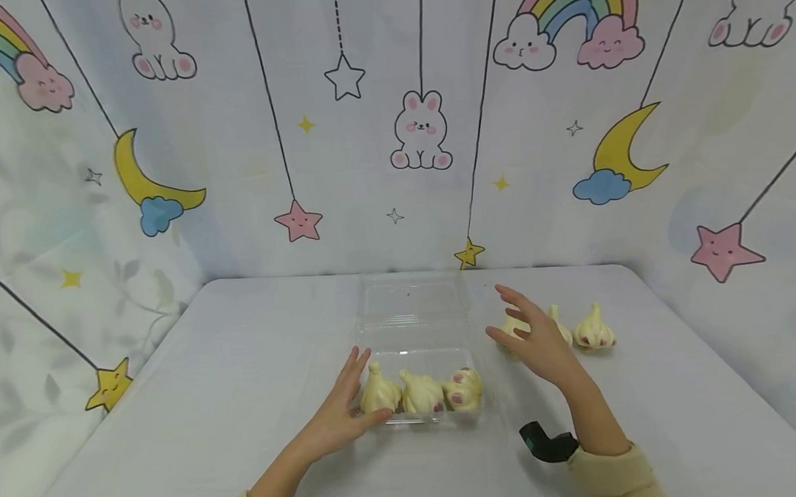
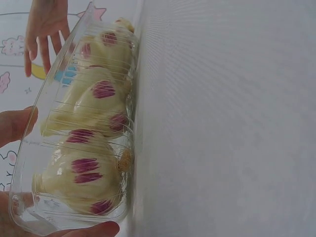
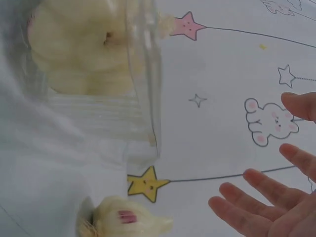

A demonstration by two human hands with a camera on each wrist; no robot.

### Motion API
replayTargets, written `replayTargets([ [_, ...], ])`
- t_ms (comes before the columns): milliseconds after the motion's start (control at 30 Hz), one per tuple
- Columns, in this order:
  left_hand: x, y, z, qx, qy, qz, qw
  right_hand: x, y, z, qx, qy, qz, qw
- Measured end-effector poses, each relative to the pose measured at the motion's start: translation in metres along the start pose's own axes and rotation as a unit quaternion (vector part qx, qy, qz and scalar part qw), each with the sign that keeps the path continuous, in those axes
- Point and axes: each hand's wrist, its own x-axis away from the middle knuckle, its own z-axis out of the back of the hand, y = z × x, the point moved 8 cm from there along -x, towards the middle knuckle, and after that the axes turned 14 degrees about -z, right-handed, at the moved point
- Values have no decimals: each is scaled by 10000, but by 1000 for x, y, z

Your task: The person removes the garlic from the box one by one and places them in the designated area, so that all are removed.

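Note:
A clear plastic container (image 1: 420, 417) holds three cream garlic bulbs, the left bulb (image 1: 379, 390), middle bulb (image 1: 421, 392) and right bulb (image 1: 465, 389); purple streaks mark them. My left hand (image 1: 341, 411) rests at its left front corner, thumb against the front rim and straight fingers along the left side. In the left wrist view a fingertip (image 2: 106, 229) lies under the container's near end. My right hand (image 1: 536, 342) hovers right of the container, fingers spread and holding nothing. It partly covers two loose bulbs, one near bulb (image 1: 514, 325) and one behind its knuckles (image 1: 558, 323).
The container's clear hinged lid (image 1: 413, 299) lies folded back toward the wall. A third loose garlic bulb (image 1: 594, 328) stands at the right end of the row. Behind the white table (image 1: 243, 342) hangs a cartoon-printed cloth (image 1: 369, 162). A black wrist device (image 1: 548, 443) sits at the right sleeve.

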Motion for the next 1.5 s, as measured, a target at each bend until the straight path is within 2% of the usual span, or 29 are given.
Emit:
replayTargets([
  [533, -3, -3, -2, -71, 21, 9, 10000, 13, -21, -42, 3, -688, 346, 9970],
  [1100, -3, -2, 1, -244, 48, -30, 9997, 16, -38, -81, -68, -1026, 575, 9930],
  [1500, 0, -3, 3, -146, 65, 7, 9999, 17, -48, -111, -185, -1334, 780, 9878],
])
